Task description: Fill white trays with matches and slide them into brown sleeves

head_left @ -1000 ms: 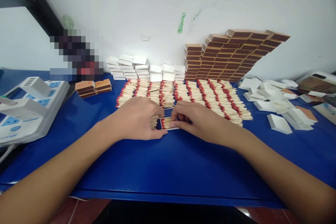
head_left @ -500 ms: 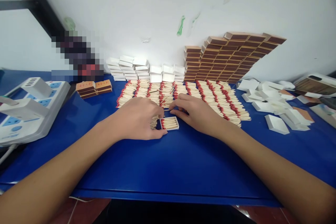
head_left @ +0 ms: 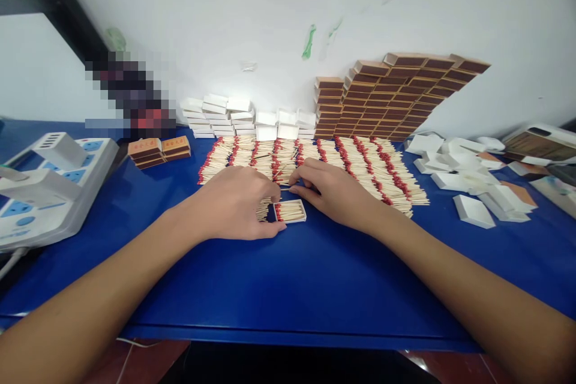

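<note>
1. Left hand: half open in a C, thumb by the near-left corner of the little match tray. Can't tell if it's actually gripping.
2. Right hand: thumb and index nearly closed, just beyond the tray by the match rows. Can't tell if they've pinched anything.
3. Tray's on the blue table, between both hands, matches inside.

The right hand had left the tray, where its fingers had covered the right end a second earlier. It had moved up to the near edge of the match rows, so the tray's right end and its matches lay uncovered.
</note>
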The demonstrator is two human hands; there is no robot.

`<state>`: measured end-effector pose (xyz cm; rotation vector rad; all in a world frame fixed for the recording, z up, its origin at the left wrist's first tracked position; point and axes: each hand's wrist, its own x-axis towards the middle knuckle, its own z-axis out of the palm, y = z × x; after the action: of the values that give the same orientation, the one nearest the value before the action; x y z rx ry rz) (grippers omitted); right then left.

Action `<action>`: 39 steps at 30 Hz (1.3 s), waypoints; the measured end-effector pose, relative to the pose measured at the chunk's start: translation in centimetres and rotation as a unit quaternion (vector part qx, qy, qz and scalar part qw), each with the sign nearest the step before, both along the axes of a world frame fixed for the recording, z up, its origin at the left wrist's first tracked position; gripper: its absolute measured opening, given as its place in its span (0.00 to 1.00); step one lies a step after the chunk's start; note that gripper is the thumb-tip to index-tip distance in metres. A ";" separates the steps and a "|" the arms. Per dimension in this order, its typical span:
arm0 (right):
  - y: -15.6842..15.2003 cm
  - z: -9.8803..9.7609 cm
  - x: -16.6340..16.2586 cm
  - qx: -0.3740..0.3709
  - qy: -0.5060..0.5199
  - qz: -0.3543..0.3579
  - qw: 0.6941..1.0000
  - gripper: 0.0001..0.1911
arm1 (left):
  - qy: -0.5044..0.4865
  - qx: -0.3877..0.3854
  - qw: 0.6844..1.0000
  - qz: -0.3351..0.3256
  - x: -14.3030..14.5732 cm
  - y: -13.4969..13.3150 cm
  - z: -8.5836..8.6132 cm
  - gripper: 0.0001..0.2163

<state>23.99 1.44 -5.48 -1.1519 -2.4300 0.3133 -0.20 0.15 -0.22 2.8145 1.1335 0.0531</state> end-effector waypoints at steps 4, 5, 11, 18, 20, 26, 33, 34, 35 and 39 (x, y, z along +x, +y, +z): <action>0.0 0.0 0.0 0.000 -0.008 -0.005 1.000 0.06 | 0.002 -0.001 1.000 0.005 0.0 0.0 0.1 0.15; -0.1 0.1 0.0 -0.002 -0.011 -0.008 1.000 0.06 | 0.002 -0.001 1.000 0.003 0.0 0.0 0.1 0.15; -0.5 0.9 0.0 -0.021 -0.040 -0.005 0.999 0.07 | 0.004 -0.001 1.000 0.001 0.0 0.0 0.0 0.14; -0.7 1.2 -0.4 0.015 -0.129 -0.034 0.991 0.08 | -0.001 -0.004 1.000 0.000 0.0 0.0 0.0 0.14; -0.9 1.5 -0.2 0.017 -0.131 -0.036 0.991 0.08 | -0.007 0.000 1.000 0.000 -0.1 0.1 -0.1 0.15; -2.8 2.9 0.5 -0.016 -0.074 0.005 0.997 0.07 | -0.007 0.003 1.000 -0.005 -0.1 0.1 -0.2 0.14; -4.2 2.6 0.1 -0.036 -0.093 0.040 0.994 0.07 | -0.006 0.009 1.000 -0.005 0.0 0.1 -0.1 0.13; -4.2 2.6 0.1 -0.040 -0.093 0.040 0.994 0.07 | -0.006 0.009 1.000 -0.004 -0.1 0.1 -0.1 0.13; -4.2 2.7 0.2 -0.044 -0.092 0.040 0.994 0.08 | -0.007 0.008 1.000 -0.004 -0.1 0.1 -0.1 0.13; -3.9 2.8 0.3 -0.039 -0.071 0.041 0.996 0.08 | -0.015 0.005 1.000 0.000 -0.2 0.2 -0.3 0.13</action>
<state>24.30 -2.48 -2.67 -1.1451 -2.6161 0.3668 -0.37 0.31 -0.50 2.8120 1.1292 0.1008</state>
